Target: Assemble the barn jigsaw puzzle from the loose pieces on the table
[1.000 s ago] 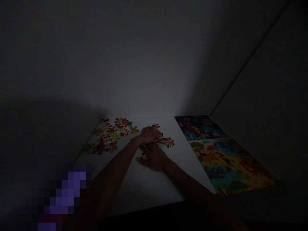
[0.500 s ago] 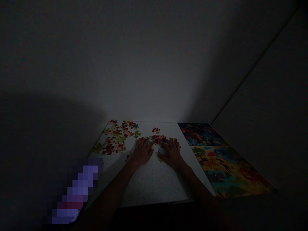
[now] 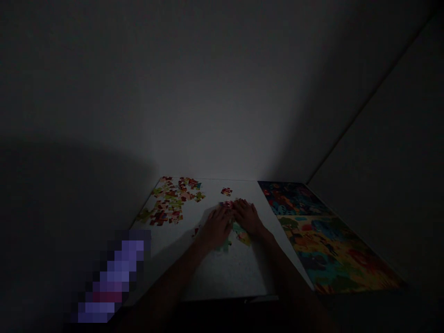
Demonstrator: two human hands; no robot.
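The scene is very dark. My left hand [image 3: 218, 227] and my right hand [image 3: 248, 216] lie side by side, palms down with fingers stretched, on a small joined cluster of jigsaw pieces [image 3: 239, 237] in the middle of a white table [image 3: 225, 273]. Part of the cluster shows green and yellow below my fingers, red at the fingertips. A heap of loose pieces [image 3: 171, 200] in red, green and yellow lies to the far left. One small joined bit [image 3: 226, 191] sits alone just beyond my hands.
A colourful printed picture sheet [image 3: 319, 233] covers the table's right side. A pixelated purple patch [image 3: 111, 277] sits at the lower left. Dark walls close in behind and to the right.
Both hands have drawn closer together and slid slightly toward me over the cluster; a second ago my left hand reached farther forward across my right. The view also shifted a little.
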